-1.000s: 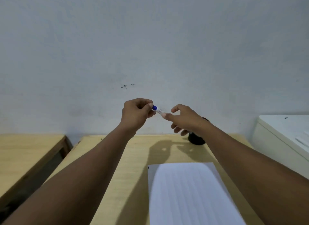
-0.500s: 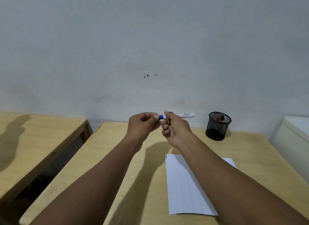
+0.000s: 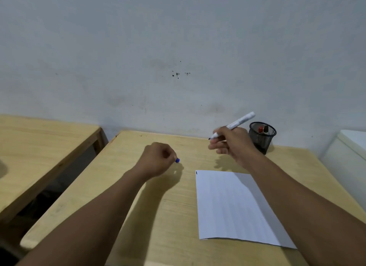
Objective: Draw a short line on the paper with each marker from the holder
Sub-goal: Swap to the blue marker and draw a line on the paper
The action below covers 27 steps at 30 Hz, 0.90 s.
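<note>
Right hand (image 3: 232,142) clamped on the uncapped marker (image 3: 235,124): fingers wrapped round the lower barrel, dark tip poking out left of the fingertips, white barrel angling up and right past the knuckles. It's held in the air above the table (image 3: 158,206), beyond the paper's far edge, not touching the sheet. Left hand (image 3: 158,159) curled shut on the blue cap (image 3: 177,160); only the cap's end shows at the fingertips, hand hovering left of the paper (image 3: 233,206). Paper lies flat on the table, one short dark mark (image 3: 196,173) at its far-left corner. Black mesh holder (image 3: 261,136) stands at the back near the wall, just right of the right hand, with two more markers (image 3: 263,129) upright inside.
</note>
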Each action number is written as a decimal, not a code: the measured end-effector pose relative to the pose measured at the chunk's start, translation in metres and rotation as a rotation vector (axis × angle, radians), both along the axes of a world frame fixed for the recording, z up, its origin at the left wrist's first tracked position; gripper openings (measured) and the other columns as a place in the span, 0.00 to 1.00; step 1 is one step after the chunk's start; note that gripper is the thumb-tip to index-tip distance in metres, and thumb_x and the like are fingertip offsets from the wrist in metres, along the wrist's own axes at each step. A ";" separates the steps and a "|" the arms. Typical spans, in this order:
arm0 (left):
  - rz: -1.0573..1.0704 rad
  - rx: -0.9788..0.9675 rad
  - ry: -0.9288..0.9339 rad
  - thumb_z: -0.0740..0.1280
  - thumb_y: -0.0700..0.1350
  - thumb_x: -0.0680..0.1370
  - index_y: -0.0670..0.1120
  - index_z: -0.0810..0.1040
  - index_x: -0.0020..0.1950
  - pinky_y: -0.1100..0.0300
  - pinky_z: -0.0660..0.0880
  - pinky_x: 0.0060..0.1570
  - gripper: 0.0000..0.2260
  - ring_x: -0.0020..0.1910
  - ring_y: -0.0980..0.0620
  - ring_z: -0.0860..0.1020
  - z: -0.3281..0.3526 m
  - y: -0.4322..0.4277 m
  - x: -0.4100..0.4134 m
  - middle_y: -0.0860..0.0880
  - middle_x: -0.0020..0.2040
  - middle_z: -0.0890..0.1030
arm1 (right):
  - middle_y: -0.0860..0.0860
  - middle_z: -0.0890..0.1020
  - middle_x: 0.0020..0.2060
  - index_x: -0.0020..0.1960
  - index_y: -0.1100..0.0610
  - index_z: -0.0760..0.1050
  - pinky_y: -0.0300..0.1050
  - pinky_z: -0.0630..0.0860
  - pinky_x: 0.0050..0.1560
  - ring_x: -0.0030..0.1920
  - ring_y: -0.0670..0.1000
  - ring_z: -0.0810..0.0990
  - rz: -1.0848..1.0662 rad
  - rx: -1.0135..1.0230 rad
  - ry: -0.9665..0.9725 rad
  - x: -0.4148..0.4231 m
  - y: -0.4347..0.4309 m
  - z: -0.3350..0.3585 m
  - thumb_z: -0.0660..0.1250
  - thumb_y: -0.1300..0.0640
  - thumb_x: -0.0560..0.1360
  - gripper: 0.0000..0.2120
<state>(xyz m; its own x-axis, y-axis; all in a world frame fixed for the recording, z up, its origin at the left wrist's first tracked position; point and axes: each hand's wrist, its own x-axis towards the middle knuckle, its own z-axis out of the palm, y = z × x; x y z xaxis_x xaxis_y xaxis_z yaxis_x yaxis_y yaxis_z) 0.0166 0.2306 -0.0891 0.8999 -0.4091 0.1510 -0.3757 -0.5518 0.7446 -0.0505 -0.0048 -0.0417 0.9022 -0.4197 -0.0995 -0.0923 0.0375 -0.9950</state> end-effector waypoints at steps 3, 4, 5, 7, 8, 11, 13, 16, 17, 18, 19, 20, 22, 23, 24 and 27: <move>-0.170 0.243 -0.057 0.69 0.44 0.74 0.49 0.85 0.42 0.66 0.68 0.34 0.05 0.33 0.61 0.76 -0.012 -0.017 -0.010 0.59 0.31 0.79 | 0.59 0.85 0.33 0.41 0.63 0.82 0.44 0.76 0.28 0.28 0.55 0.84 0.034 -0.247 0.053 -0.008 0.017 -0.026 0.68 0.62 0.76 0.07; -0.183 0.279 -0.058 0.68 0.45 0.74 0.51 0.83 0.42 0.65 0.68 0.35 0.05 0.34 0.61 0.76 -0.017 -0.021 -0.010 0.59 0.32 0.79 | 0.58 0.86 0.32 0.41 0.63 0.83 0.44 0.77 0.28 0.28 0.54 0.84 0.029 -0.303 0.057 -0.010 0.020 -0.036 0.69 0.61 0.75 0.07; -0.185 0.288 -0.056 0.67 0.47 0.73 0.53 0.82 0.42 0.63 0.69 0.35 0.05 0.35 0.60 0.77 -0.021 -0.024 -0.011 0.58 0.32 0.79 | 0.58 0.86 0.32 0.41 0.63 0.83 0.44 0.77 0.28 0.29 0.54 0.85 0.019 -0.329 0.058 -0.012 0.023 -0.046 0.70 0.61 0.75 0.07; -0.185 0.289 -0.051 0.66 0.49 0.73 0.53 0.81 0.44 0.59 0.74 0.37 0.05 0.37 0.55 0.79 -0.029 -0.029 -0.012 0.57 0.35 0.81 | 0.61 0.86 0.34 0.43 0.64 0.83 0.45 0.76 0.29 0.29 0.55 0.84 -0.010 -0.302 0.053 -0.014 0.025 -0.063 0.71 0.62 0.74 0.05; -0.191 0.298 -0.056 0.66 0.49 0.74 0.52 0.81 0.46 0.57 0.77 0.39 0.06 0.39 0.54 0.80 -0.032 -0.030 -0.014 0.56 0.37 0.82 | 0.61 0.86 0.34 0.44 0.64 0.82 0.46 0.76 0.29 0.29 0.55 0.84 -0.022 -0.287 0.051 -0.016 0.026 -0.071 0.71 0.62 0.74 0.04; -0.181 0.273 -0.092 0.66 0.50 0.72 0.50 0.81 0.48 0.51 0.79 0.43 0.08 0.40 0.52 0.80 -0.044 -0.032 -0.018 0.53 0.38 0.83 | 0.59 0.86 0.33 0.44 0.63 0.82 0.47 0.78 0.31 0.30 0.53 0.86 -0.042 -0.331 0.041 -0.019 0.026 -0.090 0.71 0.64 0.73 0.03; -0.162 0.216 -0.117 0.66 0.51 0.70 0.50 0.80 0.48 0.52 0.78 0.44 0.10 0.41 0.52 0.78 -0.050 -0.033 -0.022 0.53 0.37 0.82 | 0.57 0.86 0.33 0.44 0.62 0.82 0.48 0.80 0.33 0.31 0.51 0.87 -0.057 -0.355 0.030 -0.020 0.025 -0.096 0.72 0.63 0.72 0.02; -0.157 0.173 -0.099 0.68 0.54 0.68 0.54 0.77 0.56 0.58 0.72 0.46 0.18 0.48 0.53 0.75 -0.053 -0.034 -0.027 0.56 0.39 0.80 | 0.56 0.87 0.33 0.44 0.60 0.83 0.47 0.83 0.36 0.33 0.51 0.88 -0.051 -0.381 0.006 -0.020 0.025 -0.099 0.74 0.62 0.73 0.01; -0.159 0.173 -0.091 0.68 0.57 0.68 0.55 0.76 0.60 0.58 0.71 0.46 0.21 0.50 0.53 0.75 -0.053 -0.034 -0.027 0.56 0.40 0.80 | 0.54 0.87 0.33 0.44 0.59 0.83 0.48 0.84 0.38 0.33 0.51 0.89 -0.044 -0.391 -0.008 -0.019 0.024 -0.100 0.75 0.61 0.73 0.02; -0.161 0.186 -0.098 0.69 0.59 0.68 0.55 0.74 0.63 0.58 0.70 0.47 0.24 0.51 0.54 0.74 -0.054 -0.034 -0.026 0.57 0.41 0.79 | 0.53 0.87 0.33 0.43 0.59 0.84 0.50 0.85 0.40 0.33 0.51 0.89 -0.036 -0.402 -0.020 -0.018 0.024 -0.102 0.75 0.61 0.73 0.02; -0.162 0.209 -0.119 0.69 0.62 0.68 0.56 0.74 0.64 0.58 0.71 0.48 0.26 0.51 0.54 0.74 -0.054 -0.034 -0.026 0.57 0.43 0.79 | 0.52 0.87 0.33 0.43 0.59 0.84 0.52 0.86 0.41 0.34 0.51 0.89 -0.030 -0.411 -0.030 -0.018 0.024 -0.102 0.75 0.60 0.73 0.02; -0.162 0.235 -0.148 0.70 0.64 0.68 0.56 0.73 0.64 0.57 0.71 0.49 0.28 0.51 0.54 0.74 -0.056 -0.034 -0.025 0.57 0.45 0.79 | 0.52 0.87 0.33 0.43 0.58 0.84 0.53 0.86 0.42 0.34 0.50 0.89 -0.027 -0.418 -0.035 -0.018 0.024 -0.103 0.76 0.59 0.74 0.03; -0.157 0.265 -0.189 0.69 0.67 0.68 0.55 0.73 0.65 0.57 0.72 0.51 0.29 0.50 0.54 0.73 -0.058 -0.035 -0.023 0.56 0.47 0.79 | 0.51 0.87 0.34 0.44 0.58 0.83 0.52 0.87 0.43 0.34 0.49 0.89 -0.027 -0.440 -0.035 -0.018 0.024 -0.103 0.76 0.59 0.74 0.03; -0.154 0.266 -0.194 0.69 0.68 0.68 0.55 0.73 0.65 0.57 0.72 0.51 0.30 0.50 0.54 0.73 -0.059 -0.035 -0.022 0.56 0.47 0.80 | 0.51 0.87 0.34 0.44 0.58 0.83 0.50 0.86 0.43 0.34 0.48 0.89 -0.026 -0.452 -0.034 -0.018 0.024 -0.103 0.76 0.58 0.74 0.03; -0.152 0.262 -0.193 0.70 0.68 0.67 0.55 0.74 0.64 0.57 0.71 0.50 0.30 0.50 0.54 0.74 -0.060 -0.035 -0.022 0.56 0.47 0.80 | 0.51 0.87 0.34 0.45 0.58 0.83 0.50 0.86 0.43 0.34 0.48 0.88 -0.023 -0.459 -0.036 -0.017 0.024 -0.103 0.76 0.58 0.75 0.04; -0.152 0.245 -0.179 0.71 0.68 0.67 0.55 0.74 0.63 0.57 0.70 0.47 0.30 0.49 0.55 0.73 -0.060 -0.035 -0.021 0.57 0.44 0.78 | 0.53 0.87 0.36 0.45 0.59 0.83 0.50 0.87 0.43 0.35 0.49 0.89 -0.008 -0.443 -0.025 -0.018 0.023 -0.104 0.75 0.59 0.75 0.03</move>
<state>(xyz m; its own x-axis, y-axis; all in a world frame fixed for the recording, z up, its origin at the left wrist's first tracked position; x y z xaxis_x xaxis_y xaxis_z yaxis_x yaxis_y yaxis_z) -0.0044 0.1959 -0.1496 0.7941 -0.5801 0.1813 -0.5799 -0.6341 0.5114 -0.0681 0.0184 -0.1455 0.8988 -0.4234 0.1138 -0.0690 -0.3929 -0.9170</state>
